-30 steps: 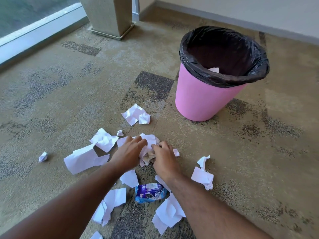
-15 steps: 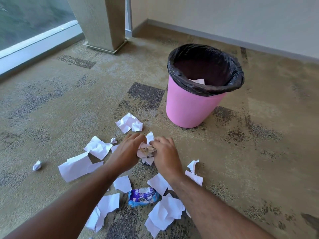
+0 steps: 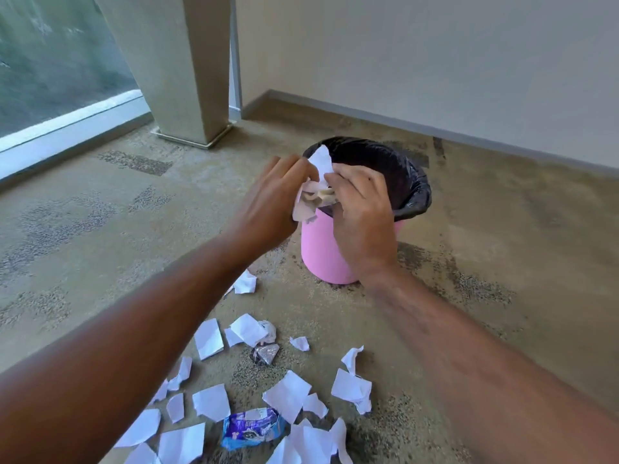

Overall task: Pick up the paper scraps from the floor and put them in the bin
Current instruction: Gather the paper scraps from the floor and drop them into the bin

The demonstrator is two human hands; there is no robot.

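While over pink bin, left hand and right hand together grip crumpled paper scraps.

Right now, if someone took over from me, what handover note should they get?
Left hand and right hand: both closed on one bundle of paper, held at the near rim of the pink bin.
Done: this bundle is lifted; not yet dropped.
Left: release it into the bin, then collect the many scraps on the carpet. A blue wrapper lies among them.
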